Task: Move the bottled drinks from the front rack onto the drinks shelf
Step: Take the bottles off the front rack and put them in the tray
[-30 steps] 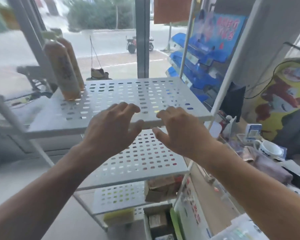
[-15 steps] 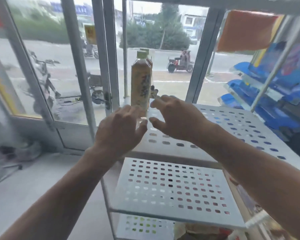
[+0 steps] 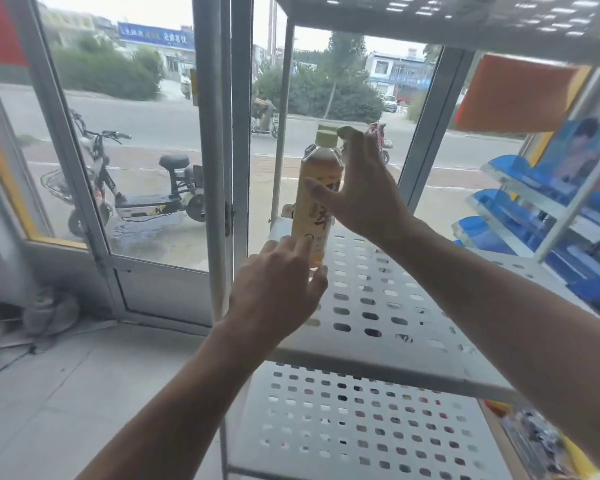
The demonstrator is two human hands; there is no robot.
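Head view: glass shopfront fills the background, with a parked scooter (image 3: 136,188) at left. At frame centre, the bottle (image 3: 315,209) stands upright on the perforated rack shelf (image 3: 388,306), long axis vertical, cap up. Left hand (image 3: 278,289) touches its base with extended fingers; right hand (image 3: 364,188), fingers spread, rests against its upper body.

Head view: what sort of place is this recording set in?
Probably a small street-front shop. A white perforated metal rack stands by a glass door facing a road, one tall amber bottled drink stands on it, and blue tiered display trays sit to the right.
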